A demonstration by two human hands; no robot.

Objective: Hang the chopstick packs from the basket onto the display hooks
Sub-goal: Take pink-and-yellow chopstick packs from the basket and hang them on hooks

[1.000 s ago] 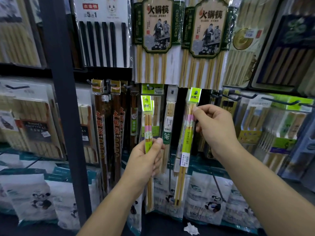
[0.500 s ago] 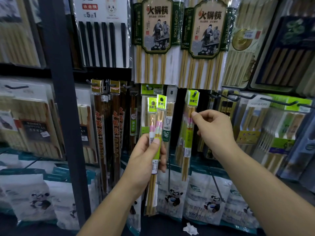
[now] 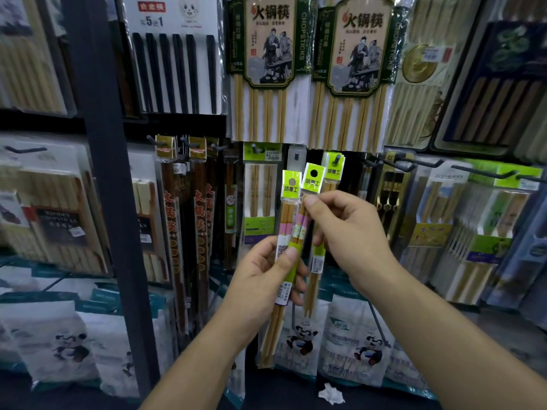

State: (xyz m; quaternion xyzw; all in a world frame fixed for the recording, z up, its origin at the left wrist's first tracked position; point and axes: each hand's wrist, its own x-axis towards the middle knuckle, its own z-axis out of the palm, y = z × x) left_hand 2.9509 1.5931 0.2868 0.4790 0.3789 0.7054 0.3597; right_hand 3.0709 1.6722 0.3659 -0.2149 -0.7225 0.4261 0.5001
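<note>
L hand [image 3: 260, 279] has come up toward centre, grip wrapped round the lower halves of two green-header packs: near pack [image 3: 291, 184] upright, second pack [image 3: 313, 180] fanned out to the right. R hand [image 3: 352, 232] was at the hung pack [image 3: 334, 170] 0.5 s ago. It has let go and moved over, and its grip now pinches second pack just under the header, thumb on front. Hung pack stays on its hook [image 3: 336, 159], just behind the held pair. So one pack looks placed; R hand prob. taking the next for same hook. Basket not in view.
</note>
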